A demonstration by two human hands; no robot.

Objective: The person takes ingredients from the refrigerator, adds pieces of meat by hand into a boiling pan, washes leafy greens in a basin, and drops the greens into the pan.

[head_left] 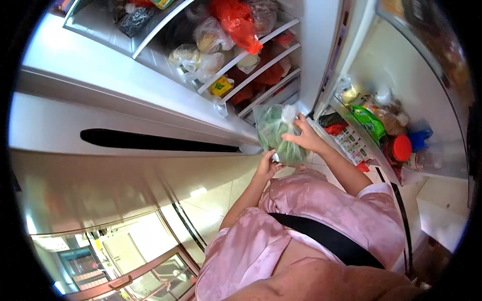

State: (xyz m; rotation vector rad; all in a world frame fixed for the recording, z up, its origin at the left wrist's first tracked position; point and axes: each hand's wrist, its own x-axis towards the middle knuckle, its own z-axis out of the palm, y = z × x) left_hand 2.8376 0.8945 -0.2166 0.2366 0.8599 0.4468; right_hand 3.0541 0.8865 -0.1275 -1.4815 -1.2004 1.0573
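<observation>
A clear plastic bag of green vegetables [273, 128] is between my hands, in front of the open fridge. Its top looks bunched and whitish; the exact kind of greens is hard to make out through the plastic. My left hand [268, 165] grips the lower edge of the bag, near a small white patch. From the other side, my right hand [304, 136] holds the bag, its thumb and fingers pressed against the plastic. Just beyond the bag are the fridge shelves [266, 67].
Bagged food, including a red plastic bag [235, 22], and a yellow package [221, 86] fill the shelves. At right, the open fridge door [386, 65] carries a bin with a red-lidded jar [400, 148] and a green packet [369, 123]. A closed door panel [165, 120] stands left.
</observation>
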